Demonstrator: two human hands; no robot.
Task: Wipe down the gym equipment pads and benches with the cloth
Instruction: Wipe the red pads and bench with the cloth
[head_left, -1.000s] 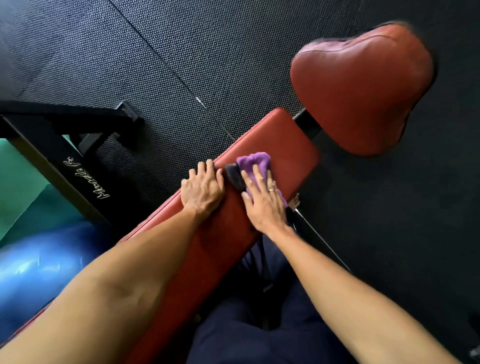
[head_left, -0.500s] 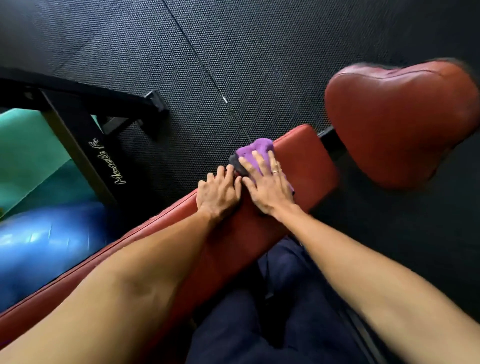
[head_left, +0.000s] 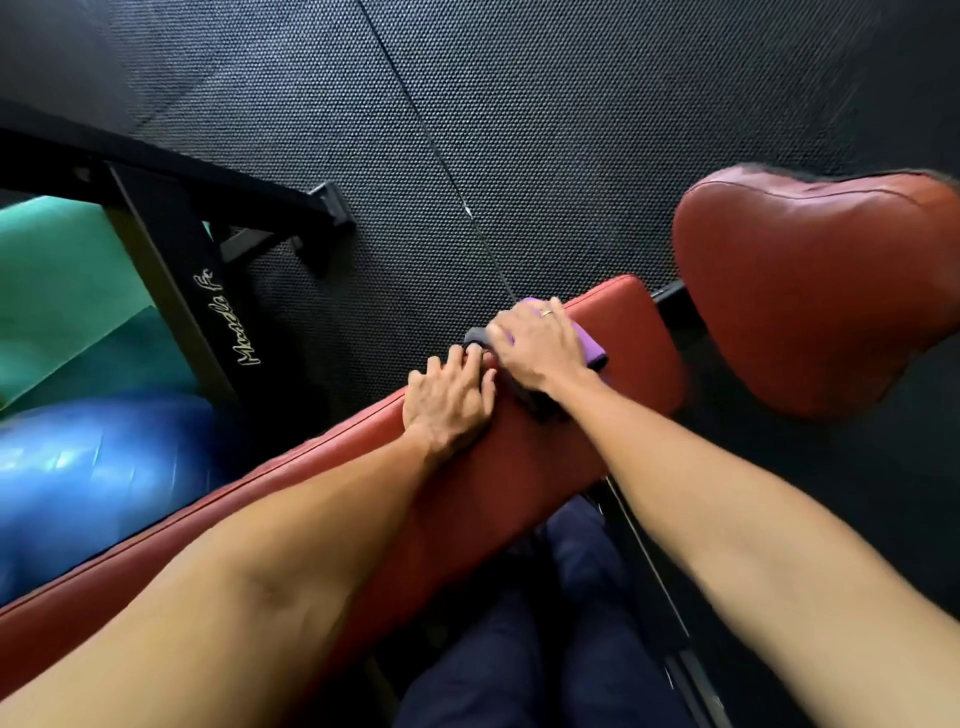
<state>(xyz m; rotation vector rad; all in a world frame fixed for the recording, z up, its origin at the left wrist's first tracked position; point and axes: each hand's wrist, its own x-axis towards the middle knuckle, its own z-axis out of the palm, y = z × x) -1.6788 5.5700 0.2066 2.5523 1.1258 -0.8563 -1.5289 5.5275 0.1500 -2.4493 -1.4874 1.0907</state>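
A black frame (head_left: 171, 270) with script lettering is standing on the dark rubber floor (head_left: 519, 130) to the left, with a blue ball (head_left: 93, 478) and a green mat (head_left: 52, 270) beside it. A red seat pad (head_left: 810, 291) is sitting just beyond the end of the red bench pad (head_left: 519, 467). The left hand (head_left: 447, 400) is resting palm-down on the bench pad, fingers loosely spread, holding nothing. Just beside it, the right hand (head_left: 535, 343) is lying flat over the purple cloth (head_left: 589, 345), pressing it onto the pad near its far end; cloth is showing at both sides of the palm.
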